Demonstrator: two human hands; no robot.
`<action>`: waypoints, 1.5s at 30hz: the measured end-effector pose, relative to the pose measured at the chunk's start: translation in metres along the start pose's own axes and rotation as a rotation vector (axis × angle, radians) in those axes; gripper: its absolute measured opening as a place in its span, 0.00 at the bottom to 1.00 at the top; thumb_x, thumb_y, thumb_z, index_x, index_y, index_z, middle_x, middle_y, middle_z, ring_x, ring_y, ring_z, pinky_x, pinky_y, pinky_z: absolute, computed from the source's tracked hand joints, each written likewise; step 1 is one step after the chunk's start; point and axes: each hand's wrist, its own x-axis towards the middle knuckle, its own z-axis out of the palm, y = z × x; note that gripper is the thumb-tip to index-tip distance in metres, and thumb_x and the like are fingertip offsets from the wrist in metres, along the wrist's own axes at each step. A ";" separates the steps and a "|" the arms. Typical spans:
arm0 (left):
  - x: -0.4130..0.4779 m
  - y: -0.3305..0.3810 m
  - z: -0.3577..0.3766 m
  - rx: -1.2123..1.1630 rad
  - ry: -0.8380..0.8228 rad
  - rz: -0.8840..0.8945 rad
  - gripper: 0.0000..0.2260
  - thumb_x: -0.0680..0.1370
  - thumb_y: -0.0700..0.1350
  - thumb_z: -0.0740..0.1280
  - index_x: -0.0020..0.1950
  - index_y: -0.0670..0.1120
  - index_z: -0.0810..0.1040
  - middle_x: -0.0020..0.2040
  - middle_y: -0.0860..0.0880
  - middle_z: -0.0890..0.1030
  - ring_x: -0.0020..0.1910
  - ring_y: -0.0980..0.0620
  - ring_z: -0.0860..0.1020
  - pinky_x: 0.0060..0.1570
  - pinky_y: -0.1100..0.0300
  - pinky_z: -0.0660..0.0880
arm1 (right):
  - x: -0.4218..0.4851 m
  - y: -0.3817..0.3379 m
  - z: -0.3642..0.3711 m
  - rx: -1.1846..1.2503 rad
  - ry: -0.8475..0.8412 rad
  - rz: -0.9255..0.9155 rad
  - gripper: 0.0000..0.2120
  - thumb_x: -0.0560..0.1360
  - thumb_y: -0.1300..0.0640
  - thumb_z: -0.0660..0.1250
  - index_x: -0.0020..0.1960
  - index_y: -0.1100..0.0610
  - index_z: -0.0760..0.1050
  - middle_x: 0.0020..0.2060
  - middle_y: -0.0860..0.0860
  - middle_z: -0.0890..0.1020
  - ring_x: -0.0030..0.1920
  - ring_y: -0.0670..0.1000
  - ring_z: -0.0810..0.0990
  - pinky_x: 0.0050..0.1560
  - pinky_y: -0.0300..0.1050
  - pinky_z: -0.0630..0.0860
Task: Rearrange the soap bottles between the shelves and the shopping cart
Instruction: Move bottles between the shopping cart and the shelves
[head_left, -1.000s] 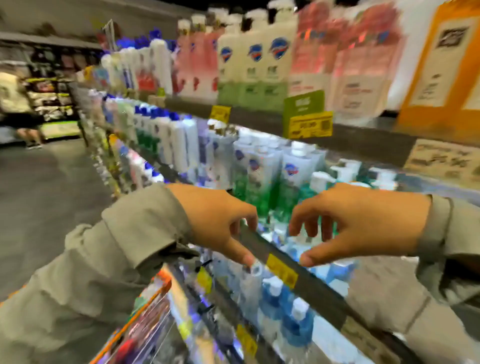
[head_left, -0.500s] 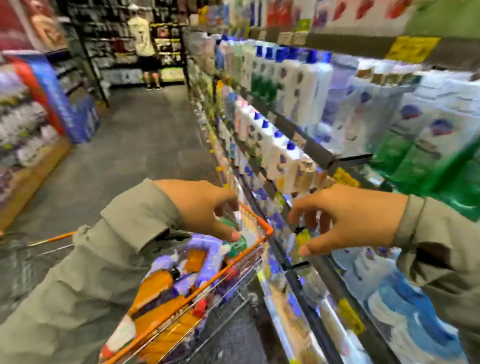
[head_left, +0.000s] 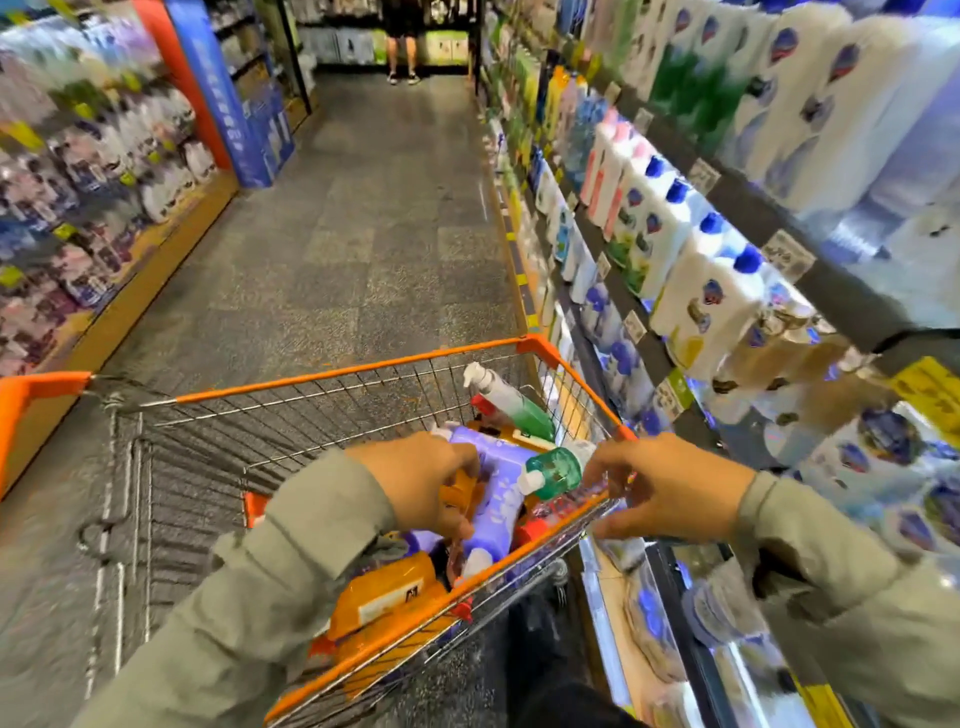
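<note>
An orange-rimmed wire shopping cart (head_left: 363, 371) stands in the aisle below me. It holds a green pump bottle (head_left: 511, 408), a round green bottle with a white cap (head_left: 553, 470), a purple bottle (head_left: 498, 499) and orange refill packs (head_left: 384, 592). My left hand (head_left: 421, 483) hangs over the purple bottle with loosely curled fingers and grips nothing that I can see. Above the cart's right rim, beside the round green bottle, my right hand (head_left: 670, 488) is also loosely curled and holds nothing. Soap bottles with blue caps (head_left: 711, 291) fill the shelves on the right.
Pink-capped bottles (head_left: 618, 161) stand further along the right shelves. A rack of packaged goods (head_left: 93, 171) lines the left side. The grey tiled aisle floor (head_left: 363, 208) runs ahead to a person (head_left: 400, 41) standing at the far end.
The view has swung from the right-hand shelves down to the cart. Both hands have moved from the shelf edge to above the cart, with the same loose curl.
</note>
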 end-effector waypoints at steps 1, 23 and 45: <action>0.011 -0.006 0.006 -0.038 0.013 0.003 0.24 0.74 0.52 0.71 0.67 0.51 0.68 0.62 0.48 0.74 0.58 0.49 0.74 0.53 0.60 0.69 | 0.014 0.010 0.006 0.014 -0.007 0.002 0.20 0.70 0.43 0.72 0.59 0.49 0.73 0.47 0.48 0.77 0.38 0.39 0.71 0.51 0.41 0.68; 0.199 -0.080 0.128 -0.225 -0.191 -0.059 0.21 0.75 0.48 0.68 0.67 0.51 0.69 0.63 0.49 0.72 0.62 0.48 0.73 0.57 0.55 0.71 | 0.233 0.118 0.102 0.004 -0.287 0.113 0.20 0.71 0.51 0.70 0.62 0.46 0.70 0.59 0.50 0.76 0.59 0.55 0.75 0.54 0.48 0.73; 0.227 -0.102 0.237 0.377 0.387 0.621 0.17 0.74 0.38 0.62 0.56 0.56 0.81 0.61 0.46 0.69 0.62 0.40 0.69 0.64 0.47 0.67 | 0.257 0.118 0.160 -0.436 -0.165 -0.028 0.26 0.80 0.60 0.54 0.76 0.49 0.52 0.68 0.60 0.63 0.70 0.60 0.61 0.60 0.55 0.67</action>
